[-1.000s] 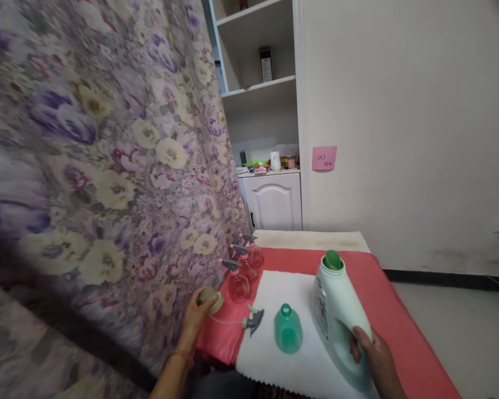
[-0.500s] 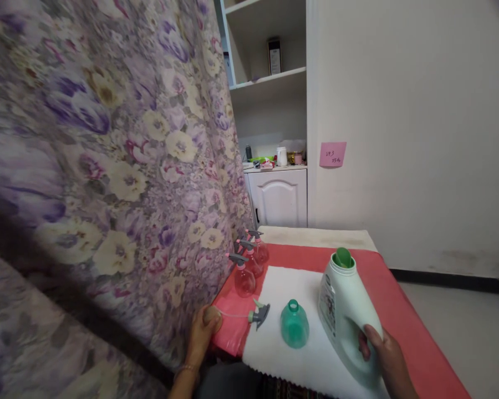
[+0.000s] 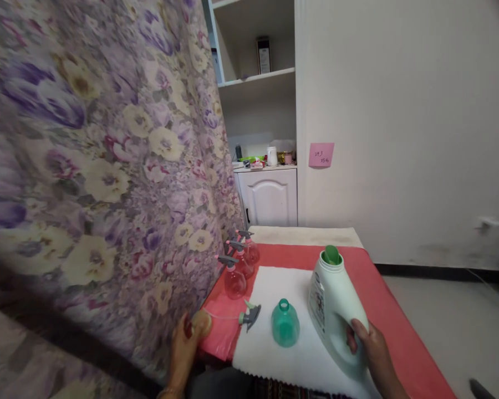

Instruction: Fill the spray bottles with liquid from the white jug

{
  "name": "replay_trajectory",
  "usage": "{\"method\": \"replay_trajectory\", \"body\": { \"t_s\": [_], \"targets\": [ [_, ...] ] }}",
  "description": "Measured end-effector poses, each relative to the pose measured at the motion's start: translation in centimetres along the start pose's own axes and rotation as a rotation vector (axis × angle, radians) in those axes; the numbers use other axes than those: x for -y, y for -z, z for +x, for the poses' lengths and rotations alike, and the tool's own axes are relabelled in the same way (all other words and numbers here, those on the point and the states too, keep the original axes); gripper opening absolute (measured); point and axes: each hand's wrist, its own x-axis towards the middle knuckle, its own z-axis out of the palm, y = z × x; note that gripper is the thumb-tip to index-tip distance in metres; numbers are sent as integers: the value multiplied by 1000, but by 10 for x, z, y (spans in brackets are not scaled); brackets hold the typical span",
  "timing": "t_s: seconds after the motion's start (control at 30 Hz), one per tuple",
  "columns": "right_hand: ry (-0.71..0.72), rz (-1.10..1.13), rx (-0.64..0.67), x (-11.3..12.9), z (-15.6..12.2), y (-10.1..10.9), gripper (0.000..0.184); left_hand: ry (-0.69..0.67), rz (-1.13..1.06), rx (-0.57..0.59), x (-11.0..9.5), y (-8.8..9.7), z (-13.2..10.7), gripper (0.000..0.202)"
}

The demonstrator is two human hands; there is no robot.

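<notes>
My right hand (image 3: 372, 352) grips the handle of a large white detergent jug (image 3: 331, 307) with a green spout, standing upright on a white cloth (image 3: 274, 343). My left hand (image 3: 185, 343) is closed round a small round beige cap (image 3: 201, 322) at the table's left edge, beside the floral curtain. A grey spray trigger (image 3: 249, 316) with its thin tube lies on the cloth, next to an open green spray bottle (image 3: 285, 323).
Three pink spray bottles (image 3: 237, 271) stand in a row along the curtain (image 3: 100, 183) on the red table cover (image 3: 382, 310). Behind are a white cupboard (image 3: 270, 194), shelves and a wall with a pink note (image 3: 321, 154).
My left hand with the cap has dropped lower, toward the table's near left edge. The jug stays gripped in my right hand; the view has shifted slightly.
</notes>
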Motion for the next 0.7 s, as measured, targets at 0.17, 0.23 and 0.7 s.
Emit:
{"method": "replay_trajectory", "body": {
  "t_s": [0.17,0.23,0.7],
  "targets": [
    [15,72,-6,2,1,-1,54,-87,-102,104,-41,-20,-26,58],
    [22,81,-4,4,1,-1,54,-176,-136,195,-67,-39,-42,47],
    [-28,98,66,5,0,9,56,-285,-225,599,-117,-99,-91,42]
  ]
}}
